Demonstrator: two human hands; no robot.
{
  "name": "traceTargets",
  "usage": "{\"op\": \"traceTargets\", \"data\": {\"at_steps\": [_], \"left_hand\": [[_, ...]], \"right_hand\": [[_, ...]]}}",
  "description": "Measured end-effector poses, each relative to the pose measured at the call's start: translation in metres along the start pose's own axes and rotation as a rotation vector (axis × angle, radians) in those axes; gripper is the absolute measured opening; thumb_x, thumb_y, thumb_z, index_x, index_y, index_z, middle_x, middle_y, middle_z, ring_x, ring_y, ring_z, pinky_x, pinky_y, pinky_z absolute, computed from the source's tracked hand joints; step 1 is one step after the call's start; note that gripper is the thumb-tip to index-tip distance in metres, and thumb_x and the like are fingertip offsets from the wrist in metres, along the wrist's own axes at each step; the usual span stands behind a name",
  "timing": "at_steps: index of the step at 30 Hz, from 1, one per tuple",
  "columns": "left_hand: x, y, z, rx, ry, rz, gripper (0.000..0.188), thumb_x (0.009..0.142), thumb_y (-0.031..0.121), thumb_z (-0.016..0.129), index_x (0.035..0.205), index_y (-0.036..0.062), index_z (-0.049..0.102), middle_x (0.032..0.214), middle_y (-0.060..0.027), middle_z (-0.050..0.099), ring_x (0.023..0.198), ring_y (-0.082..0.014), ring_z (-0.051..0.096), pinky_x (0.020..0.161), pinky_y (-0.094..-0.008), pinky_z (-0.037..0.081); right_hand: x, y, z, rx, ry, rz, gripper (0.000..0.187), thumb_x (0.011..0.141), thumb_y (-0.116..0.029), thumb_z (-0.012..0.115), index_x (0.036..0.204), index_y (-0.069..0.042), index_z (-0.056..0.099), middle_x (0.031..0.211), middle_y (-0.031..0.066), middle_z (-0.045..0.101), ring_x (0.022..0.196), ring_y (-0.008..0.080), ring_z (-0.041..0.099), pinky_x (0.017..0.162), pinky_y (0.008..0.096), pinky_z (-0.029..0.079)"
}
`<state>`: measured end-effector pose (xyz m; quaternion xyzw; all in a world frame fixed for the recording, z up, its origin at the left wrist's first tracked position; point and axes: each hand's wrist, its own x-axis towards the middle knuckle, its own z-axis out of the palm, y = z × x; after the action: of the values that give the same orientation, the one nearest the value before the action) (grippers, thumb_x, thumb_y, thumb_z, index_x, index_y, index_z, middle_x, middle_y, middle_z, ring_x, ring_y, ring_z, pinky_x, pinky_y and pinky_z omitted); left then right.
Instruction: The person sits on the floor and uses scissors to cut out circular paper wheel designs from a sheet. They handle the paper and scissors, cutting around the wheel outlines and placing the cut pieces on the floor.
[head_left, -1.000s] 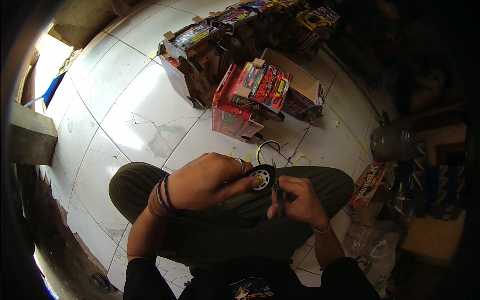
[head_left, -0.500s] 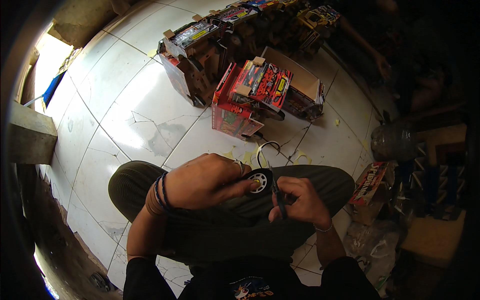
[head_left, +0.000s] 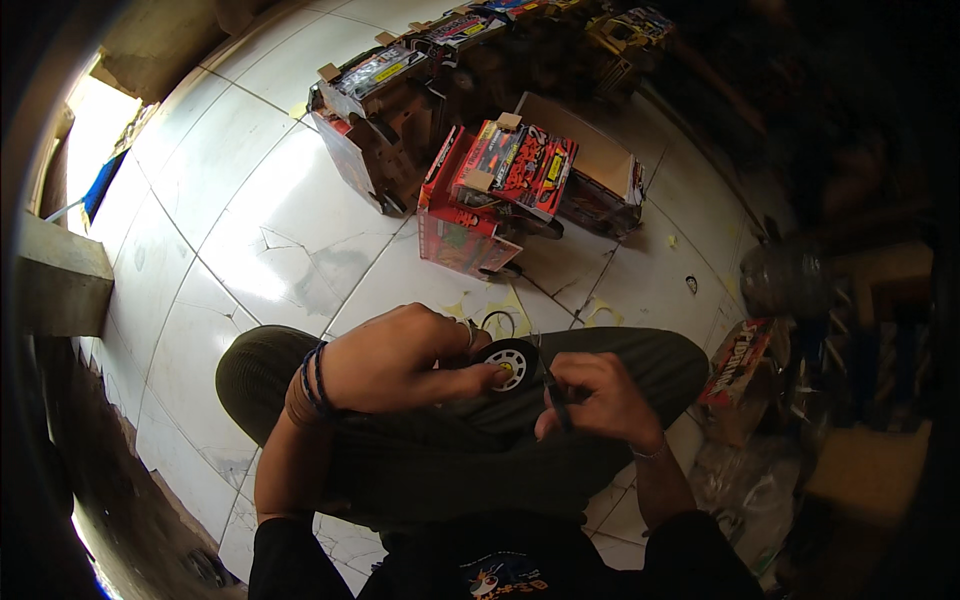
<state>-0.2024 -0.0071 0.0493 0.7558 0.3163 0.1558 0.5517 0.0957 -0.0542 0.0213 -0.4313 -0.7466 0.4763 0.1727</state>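
Observation:
Above my lap, my left hand point(head_left: 405, 365) pinches a round cut-out wheel point(head_left: 517, 357), black with a white spoked print and a yellow centre. My right hand point(head_left: 602, 398) is closed around a pair of dark scissors point(head_left: 556, 392), whose blades point away from me along the wheel's right edge. A thin curled strip point(head_left: 497, 314) shows just beyond the wheel; whether it is still joined to it I cannot tell. Pale yellowish paper scraps point(head_left: 603, 312) lie on the floor past my crossed legs.
A red cardboard toy truck point(head_left: 520, 170) stands ahead on the white tiles point(head_left: 270, 235). More toy trucks point(head_left: 385, 75) line up behind it. At right are a printed red box point(head_left: 742, 362), clear plastic bags point(head_left: 745, 480) and a dark, shadowed area. A concrete block point(head_left: 65, 270) is at left.
The strip beyond the wheel has become a smaller curl. A small dark-edged scrap has appeared on the floor at right. The wheel has shifted slightly left; a person's arm at upper right has darkened and blurred.

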Motion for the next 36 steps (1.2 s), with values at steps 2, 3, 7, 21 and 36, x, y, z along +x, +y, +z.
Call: {"op": "traceTargets", "data": {"at_steps": [2,3,7,21,36], "left_hand": [[0.001,0.004,-0.001,0.013,-0.004,-0.018,0.039,0.099,0.035,0.071,0.084,-0.0015,0.069,0.067,-0.0190,0.060,0.060,-0.0351,0.061,0.059,-0.0430,0.046],[0.001,0.006,-0.001,0.017,0.009,-0.002,0.039,0.098,0.035,0.071,0.084,-0.0015,0.068,0.066,-0.0187,0.060,0.058,-0.0342,0.060,0.058,-0.0425,0.046],[0.006,0.006,0.001,0.111,0.010,-0.015,0.035,0.096,0.029,0.078,0.084,-0.0037,0.072,0.058,-0.0118,0.062,0.050,-0.0187,0.059,0.051,-0.0354,0.045],[0.017,-0.004,0.011,-0.157,0.268,-0.052,0.034,0.103,0.032,0.069,0.093,-0.0003,0.069,0.076,-0.0056,0.071,0.069,-0.0111,0.065,0.066,-0.0291,0.052],[0.020,-0.004,0.017,-0.271,0.445,-0.070,0.035,0.106,0.032,0.066,0.097,-0.0013,0.068,0.080,-0.0043,0.071,0.073,-0.0080,0.065,0.065,-0.0261,0.052]], "right_hand": [[0.001,0.001,0.001,0.041,0.076,-0.024,0.042,0.064,-0.024,0.099,0.079,-0.004,0.065,0.075,0.0014,0.060,0.066,0.0105,0.057,0.056,0.0299,0.042],[0.004,0.002,0.004,0.083,0.145,-0.040,0.042,0.065,-0.023,0.099,0.081,-0.004,0.065,0.078,0.0011,0.061,0.066,0.0096,0.056,0.056,0.0291,0.042],[0.008,-0.002,0.006,0.589,0.308,0.089,0.046,0.080,-0.013,0.091,0.114,-0.005,0.060,0.093,0.0002,0.069,0.076,0.0079,0.062,0.067,0.0231,0.047],[0.026,-0.010,0.018,0.874,0.489,0.077,0.034,0.092,0.002,0.075,0.118,-0.008,0.056,0.089,0.0035,0.068,0.077,0.0054,0.061,0.063,0.0218,0.046],[0.034,-0.018,0.023,0.832,0.593,0.052,0.030,0.091,0.003,0.075,0.110,-0.008,0.056,0.094,0.0072,0.069,0.075,0.0094,0.061,0.060,0.0251,0.046]]}}
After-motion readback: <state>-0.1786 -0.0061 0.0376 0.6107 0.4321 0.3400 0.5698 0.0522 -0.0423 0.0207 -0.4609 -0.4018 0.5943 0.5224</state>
